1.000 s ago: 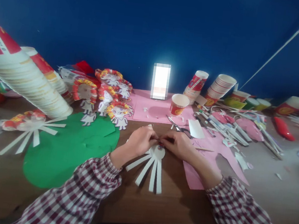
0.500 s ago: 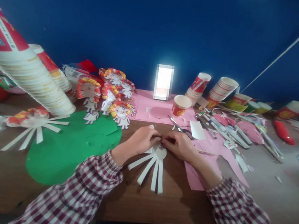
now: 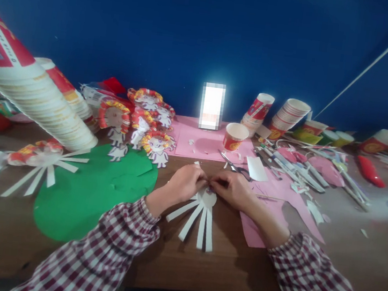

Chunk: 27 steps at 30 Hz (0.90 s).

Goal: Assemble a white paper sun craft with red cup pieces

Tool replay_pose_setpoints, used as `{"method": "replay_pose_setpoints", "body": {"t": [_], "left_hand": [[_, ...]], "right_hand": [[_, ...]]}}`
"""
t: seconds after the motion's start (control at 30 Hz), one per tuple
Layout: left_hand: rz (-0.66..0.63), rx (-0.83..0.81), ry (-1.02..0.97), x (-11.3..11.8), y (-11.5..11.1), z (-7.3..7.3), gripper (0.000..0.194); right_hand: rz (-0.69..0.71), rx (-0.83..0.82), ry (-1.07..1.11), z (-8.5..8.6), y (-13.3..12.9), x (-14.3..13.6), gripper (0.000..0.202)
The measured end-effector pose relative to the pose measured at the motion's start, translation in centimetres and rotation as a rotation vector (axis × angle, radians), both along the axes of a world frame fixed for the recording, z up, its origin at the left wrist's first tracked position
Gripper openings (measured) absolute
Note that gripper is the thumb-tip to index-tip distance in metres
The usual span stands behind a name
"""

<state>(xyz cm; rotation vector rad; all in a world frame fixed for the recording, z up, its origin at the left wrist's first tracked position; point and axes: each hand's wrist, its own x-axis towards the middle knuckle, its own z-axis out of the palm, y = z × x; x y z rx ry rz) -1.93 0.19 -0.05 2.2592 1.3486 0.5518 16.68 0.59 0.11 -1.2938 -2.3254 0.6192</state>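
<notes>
A white cut paper cup (image 3: pixel 208 198) lies before me, its strips fanned out toward the table's front edge. Both hands meet at the cup's far side, fingertips nearly touching. My left hand (image 3: pixel 187 181) is closed in a pinch at the upper left of its round base. From the right, my right hand (image 3: pixel 231 188) also pinches there. What lies between the fingertips is too small and hidden to name. Small dark drawn marks show on the base just below the fingers.
Left are a green sheet (image 3: pixel 88 198), another cut cup (image 3: pixel 48 160), tall stacked cups (image 3: pixel 53 104) and paper figures (image 3: pixel 158 148). Scissors (image 3: pixel 234 164), a single cup (image 3: pixel 236 136), pink paper (image 3: pixel 258 229) and markers (image 3: pixel 300 170) lie behind and right.
The fingertips have shifted very slightly at the cup's far side. Both hands remain pinched, and the cut cup has hardly moved.
</notes>
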Motion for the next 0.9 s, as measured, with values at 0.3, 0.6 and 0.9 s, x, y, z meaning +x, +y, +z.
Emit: {"method": "replay_pose_setpoints", "body": {"t": [0.3,0.6,0.9], "left_hand": [[-0.027,0.030,-0.003,-0.02,0.00,0.06,0.015],[-0.081,0.050,0.023,-0.06,0.00,0.13,0.016],[-0.037,0.011,0.027,-0.11,-0.38,0.43,0.015]], "right_hand": [[0.012,0.110,0.018,-0.52,-0.23,-0.06,0.011],[0.004,0.183,0.028,-0.75,-0.51,0.13,0.012],[0.006,0.155,0.035,-1.02,-0.16,0.34,0.014]]}}
